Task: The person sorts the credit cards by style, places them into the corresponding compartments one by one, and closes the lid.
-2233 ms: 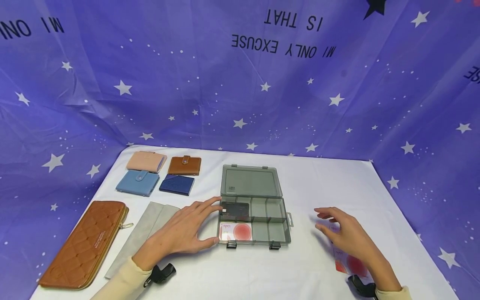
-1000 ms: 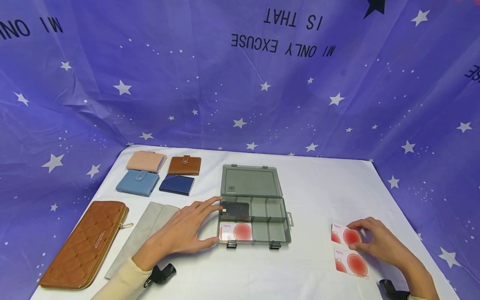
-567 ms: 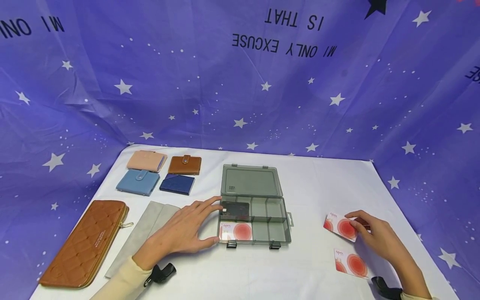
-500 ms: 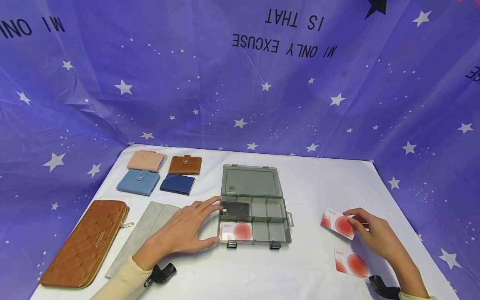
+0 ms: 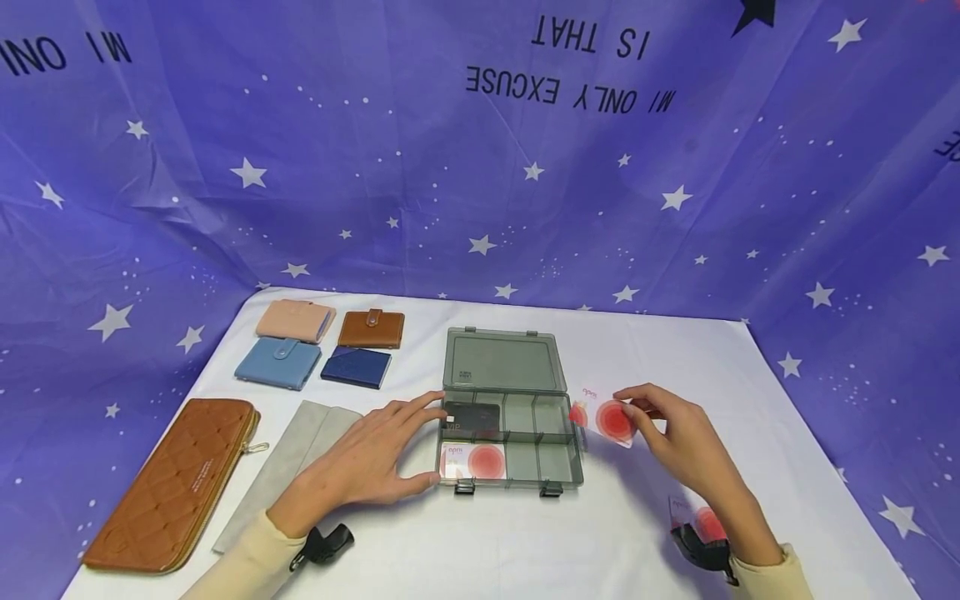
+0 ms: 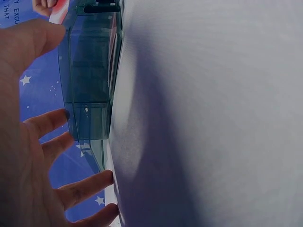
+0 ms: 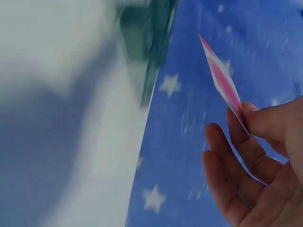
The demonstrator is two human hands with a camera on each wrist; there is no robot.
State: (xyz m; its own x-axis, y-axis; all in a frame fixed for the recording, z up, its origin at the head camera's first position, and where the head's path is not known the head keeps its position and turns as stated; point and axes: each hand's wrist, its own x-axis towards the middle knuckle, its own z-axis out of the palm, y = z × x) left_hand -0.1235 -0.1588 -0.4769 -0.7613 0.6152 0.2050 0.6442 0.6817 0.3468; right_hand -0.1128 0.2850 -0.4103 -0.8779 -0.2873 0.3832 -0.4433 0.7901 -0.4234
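Red-circle card: pinched in the right hand, thumb on one face and fingers on the other per the right wrist view. Card sticks out at 9 o'clock from the hand, tilted, raised off the white table, its left edge just beside the right end of the grey compartment box; contact with the box cannot be told. Box lies at table centre, lid open toward 12 o'clock.

Left hand: flat, fingers straight and spread, fingertips resting against the left end of the box. Holds nothing. Left wrist view agrees.

Box contents: black card in far left compartment, another red-circle card in near left compartment.

A third card lies flat on the table at 5 o'clock from the box, partly hidden by the right wrist.

Change vs. earlier frames: 1.0 s ago the right hand was at 4 o'clock from the box, touching the card on the table above its twin. By 0.5 s ago the card was lifted. Now hand and card have travelled toward 10 o'clock, up to the box's right end. Left hand and box contents unchanged.
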